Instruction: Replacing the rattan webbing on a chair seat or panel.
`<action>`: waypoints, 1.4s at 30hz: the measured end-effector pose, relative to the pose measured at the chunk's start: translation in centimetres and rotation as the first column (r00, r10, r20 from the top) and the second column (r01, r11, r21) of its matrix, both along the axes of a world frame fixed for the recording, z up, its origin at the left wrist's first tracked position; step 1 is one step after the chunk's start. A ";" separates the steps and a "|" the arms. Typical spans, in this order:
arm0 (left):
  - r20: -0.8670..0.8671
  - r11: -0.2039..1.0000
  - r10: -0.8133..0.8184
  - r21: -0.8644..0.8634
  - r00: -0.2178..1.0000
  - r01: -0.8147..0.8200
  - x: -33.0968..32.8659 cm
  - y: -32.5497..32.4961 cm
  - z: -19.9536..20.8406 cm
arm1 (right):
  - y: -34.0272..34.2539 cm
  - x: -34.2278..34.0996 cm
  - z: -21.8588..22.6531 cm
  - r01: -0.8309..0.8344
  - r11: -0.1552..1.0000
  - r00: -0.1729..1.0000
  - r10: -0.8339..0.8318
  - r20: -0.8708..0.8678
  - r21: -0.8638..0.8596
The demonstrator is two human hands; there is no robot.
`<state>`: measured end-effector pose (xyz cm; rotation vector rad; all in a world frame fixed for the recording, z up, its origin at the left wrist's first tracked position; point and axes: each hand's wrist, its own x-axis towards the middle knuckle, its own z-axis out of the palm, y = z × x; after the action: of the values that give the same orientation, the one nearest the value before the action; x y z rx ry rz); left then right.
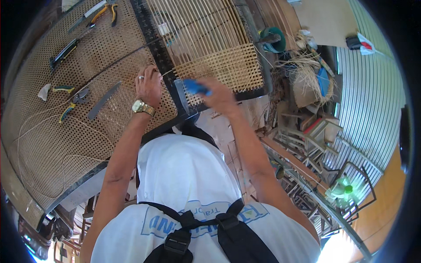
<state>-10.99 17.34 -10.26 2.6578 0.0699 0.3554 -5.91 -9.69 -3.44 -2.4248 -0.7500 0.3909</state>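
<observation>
A cane panel of pale woven strands (223, 70) sits in a black frame (153, 44), woven at its near part, with long parallel strands beyond. My left hand (149, 85), wearing a ring and wristwatch, rests by the frame's middle bar. Its bent fingers appear closed on the end of a thin cane strand (169, 72). My right hand (217, 95) is wrapped round a blue object (195, 87), smeared by motion, over the woven part. Beside it, a flat grey blade (180, 94) lies across the bar; whether it joins the blue object I cannot tell.
On the left-hand cane mesh (101, 48) lie a loose curved blade (104, 100), pruning shears (72, 105), a utility knife (66, 53) and orange-handled pliers (113, 13). A teal bucket (272, 40), cane scraps (302, 65) and stacked wooden frames (315, 136) stand to the right.
</observation>
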 end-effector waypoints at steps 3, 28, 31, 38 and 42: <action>-0.245 0.998 0.050 -0.012 0.968 -0.054 0.5 -0.8 1.0 | -6.5 2.5 3.7 0.395 0.918 0.866 -0.388 0.316 0.045; -0.169 0.689 -0.717 -0.027 0.676 0.724 -6.7 6.7 2.4 | -2.9 7.3 2.3 0.716 0.696 0.651 -0.637 0.412 -0.055; -0.388 0.681 -0.680 -0.019 0.622 0.732 -6.8 5.6 3.0 | -5.6 5.8 5.4 0.556 0.827 0.584 -0.462 0.667 0.087; -0.235 0.940 -0.331 -0.168 0.914 0.298 -4.4 9.5 4.6 | 4.2 -8.2 0.6 0.099 0.994 0.984 -0.093 0.153 -0.034; 0.149 0.998 0.059 0.007 0.987 -0.061 0.6 20.3 2.7 | 9.6 -9.8 -0.2 -0.175 0.983 0.983 0.170 0.072 0.063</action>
<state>-10.43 37.66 -7.54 2.6355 0.1010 0.5740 -15.75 -0.07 -3.64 -2.3249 -0.9911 0.3471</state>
